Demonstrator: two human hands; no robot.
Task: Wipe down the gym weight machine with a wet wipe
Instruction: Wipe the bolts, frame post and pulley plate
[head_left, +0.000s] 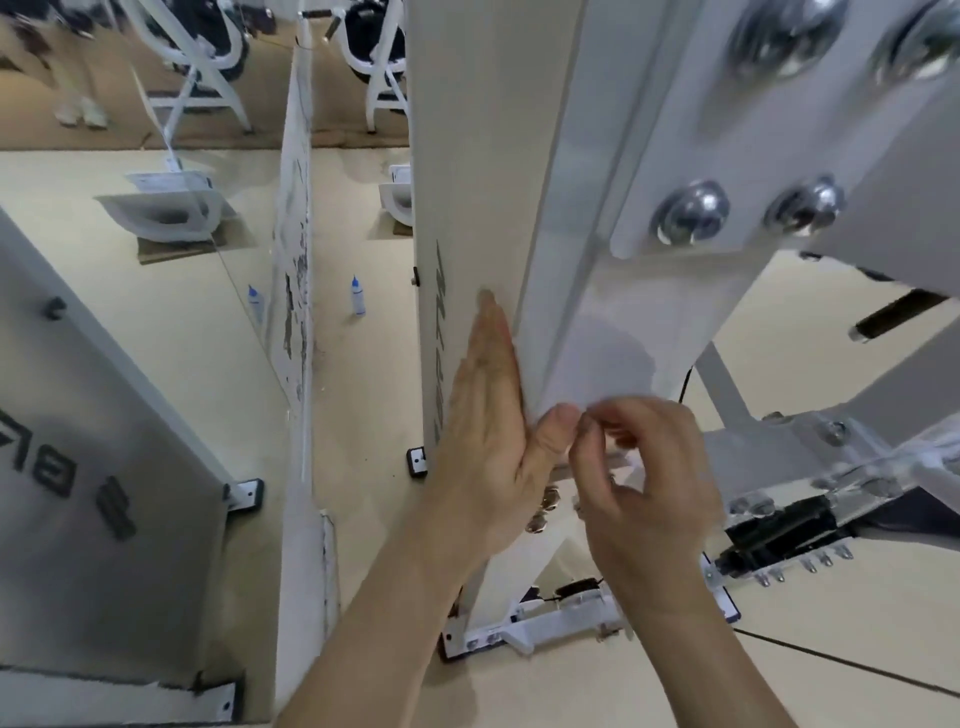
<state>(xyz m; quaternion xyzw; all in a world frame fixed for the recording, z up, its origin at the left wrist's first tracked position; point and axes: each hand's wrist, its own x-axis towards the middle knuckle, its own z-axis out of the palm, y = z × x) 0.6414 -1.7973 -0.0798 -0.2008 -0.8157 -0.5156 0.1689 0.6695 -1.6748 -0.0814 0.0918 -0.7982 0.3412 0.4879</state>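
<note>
- My right hand: fingertips all blurry. They pinch the wet wipe low down, but can't tell just where.
- Wet wipe: thin, white on the white post, so its edges are hard to see.
- Black letters on post side: my left hand covers some, can't read.
- Shiny bolts behind my hands: only a few peek out.
- Big bolts up top: blurry, cut off by pic edge.
- Small bottle on floor: too tiny to read label.
- Legs top left: blurry, cut off.
- Gray panel at left: its letters run off the edge.
</note>
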